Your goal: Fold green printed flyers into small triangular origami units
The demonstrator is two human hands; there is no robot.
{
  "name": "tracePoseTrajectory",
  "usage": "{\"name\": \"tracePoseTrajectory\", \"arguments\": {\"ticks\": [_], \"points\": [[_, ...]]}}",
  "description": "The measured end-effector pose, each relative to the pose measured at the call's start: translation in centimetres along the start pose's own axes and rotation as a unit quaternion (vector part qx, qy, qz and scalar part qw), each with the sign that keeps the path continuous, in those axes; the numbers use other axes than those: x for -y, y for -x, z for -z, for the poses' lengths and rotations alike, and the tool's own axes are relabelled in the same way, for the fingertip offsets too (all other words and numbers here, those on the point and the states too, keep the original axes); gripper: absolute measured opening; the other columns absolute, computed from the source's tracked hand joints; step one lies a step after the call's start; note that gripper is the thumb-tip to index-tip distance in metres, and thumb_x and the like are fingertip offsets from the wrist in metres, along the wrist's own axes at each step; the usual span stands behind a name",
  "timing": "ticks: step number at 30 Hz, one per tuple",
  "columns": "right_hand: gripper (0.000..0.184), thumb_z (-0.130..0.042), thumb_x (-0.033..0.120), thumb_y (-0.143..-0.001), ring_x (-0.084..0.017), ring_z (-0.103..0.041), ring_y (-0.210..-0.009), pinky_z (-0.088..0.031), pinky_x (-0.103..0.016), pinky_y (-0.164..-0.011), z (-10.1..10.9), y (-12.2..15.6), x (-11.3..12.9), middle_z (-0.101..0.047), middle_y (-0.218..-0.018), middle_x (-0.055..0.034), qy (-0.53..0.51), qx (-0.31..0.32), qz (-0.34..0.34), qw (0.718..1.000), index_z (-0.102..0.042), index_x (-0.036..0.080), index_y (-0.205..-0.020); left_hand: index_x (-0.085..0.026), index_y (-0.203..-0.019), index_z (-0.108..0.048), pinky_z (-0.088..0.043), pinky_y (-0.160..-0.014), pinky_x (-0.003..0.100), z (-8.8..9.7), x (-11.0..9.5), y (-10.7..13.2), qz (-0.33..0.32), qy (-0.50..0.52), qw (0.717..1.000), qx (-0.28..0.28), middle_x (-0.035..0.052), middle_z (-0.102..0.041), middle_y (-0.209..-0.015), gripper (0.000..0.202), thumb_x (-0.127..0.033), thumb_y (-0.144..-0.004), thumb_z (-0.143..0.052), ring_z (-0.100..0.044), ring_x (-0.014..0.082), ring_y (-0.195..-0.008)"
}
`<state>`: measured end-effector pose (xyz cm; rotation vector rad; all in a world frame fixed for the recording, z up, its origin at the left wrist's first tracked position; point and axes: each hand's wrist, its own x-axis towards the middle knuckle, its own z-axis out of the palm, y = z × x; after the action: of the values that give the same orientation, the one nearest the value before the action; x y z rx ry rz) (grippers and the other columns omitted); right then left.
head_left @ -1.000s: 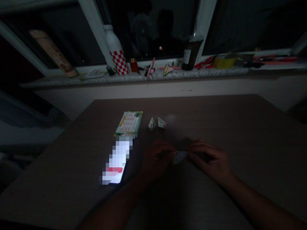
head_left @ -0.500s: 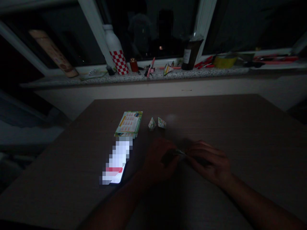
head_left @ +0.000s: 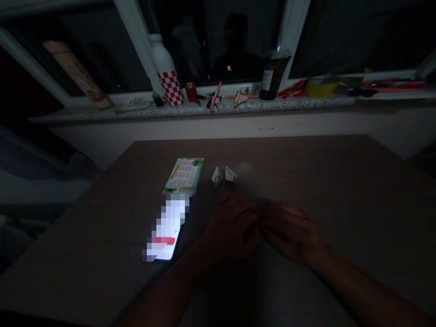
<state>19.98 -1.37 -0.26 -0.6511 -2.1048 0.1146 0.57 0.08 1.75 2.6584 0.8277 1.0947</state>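
Observation:
The scene is very dark. My left hand (head_left: 233,227) and my right hand (head_left: 289,231) rest together on the brown table (head_left: 340,181), fingers curled and pinched against each other. Whatever lies between them is hidden by the fingers. Just beyond my hands stand two small folded paper triangles (head_left: 224,175). A stack of printed paper sheets (head_left: 185,175) lies to their left. A lit phone (head_left: 166,227) lies face up left of my left hand.
A stone windowsill (head_left: 204,108) behind the table carries a red-and-white checked bottle (head_left: 167,72), a dark bottle (head_left: 272,75), a small red can (head_left: 191,92), pens and other clutter. A long tube (head_left: 77,75) leans at the far left.
A small pale folded paper showed between my fingertips a second ago. My hands have since closed together over it, and it is no longer visible.

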Motion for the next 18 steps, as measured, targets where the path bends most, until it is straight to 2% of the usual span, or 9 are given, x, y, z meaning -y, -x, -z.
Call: {"name": "tracePoseTrajectory", "arguments": {"ticks": [7,11,18], "points": [[0.026,-0.067,0.008,-0.074,-0.019,-0.065,-0.08,-0.055,-0.035,-0.072,0.2,0.0,0.1,-0.071,-0.086,-0.0042,0.005,-0.006,-0.004,1.0,-0.065,0.021,-0.096,-0.018,-0.076,-0.057,-0.041,-0.081,0.036,0.0,0.5,-0.1,0.001,-0.027,1.0,0.016,0.0047,-0.066,-0.086,0.002,-0.016,-0.075,-0.056,-0.057,0.0195,-0.084],[0.031,-0.069,0.007,-0.072,-0.02,-0.066,-0.077,-0.056,-0.035,-0.07,0.5,-0.2,0.2,-0.071,-0.084,-0.0049,0.005,-0.033,-0.011,0.999,-0.065,0.021,-0.099,-0.019,-0.075,-0.057,-0.041,-0.082,0.036,0.5,0.8,-0.2,0.02,-0.031,0.999,0.019,0.0038,-0.065,-0.082,0.007,-0.014,-0.07,-0.058,-0.058,0.0198,-0.085],[0.027,-0.066,0.004,-0.074,-0.019,-0.065,-0.076,-0.056,-0.035,-0.068,1.4,-0.4,0.3,-0.07,-0.081,-0.0055,-0.007,-0.058,-0.027,0.998,-0.064,0.018,-0.096,-0.018,-0.076,-0.057,-0.043,-0.083,0.036,1.8,1.4,-0.3,0.045,-0.056,0.997,0.018,0.0044,-0.065,-0.086,0.008,-0.013,-0.069,-0.059,-0.058,0.0204,-0.088]]}}
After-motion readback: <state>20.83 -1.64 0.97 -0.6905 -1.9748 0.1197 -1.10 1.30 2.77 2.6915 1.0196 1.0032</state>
